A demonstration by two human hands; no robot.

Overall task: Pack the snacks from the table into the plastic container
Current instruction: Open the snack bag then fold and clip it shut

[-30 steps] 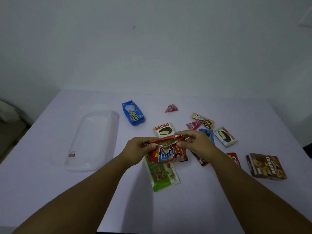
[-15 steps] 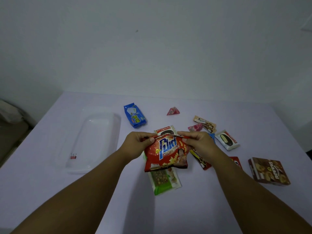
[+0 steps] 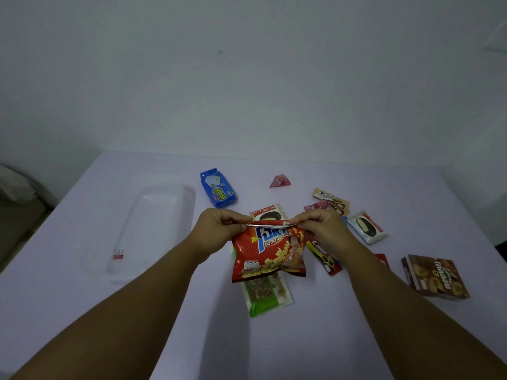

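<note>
Both hands, left hand (image 3: 216, 229) and right hand (image 3: 321, 229), pinched the red potato snack bag's (image 3: 270, 253) folded top; the plastic container (image 3: 153, 229) lay leftward, nearer the left hand, holding 1 binder clip (image 3: 118, 255).

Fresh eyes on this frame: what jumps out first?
The red potato snack bag at centre, held up by its folded top edge between the left hand and right hand. Other snacks lie scattered behind and to its right. The clear plastic container sits to the left, holding only a small red binder clip.
</note>
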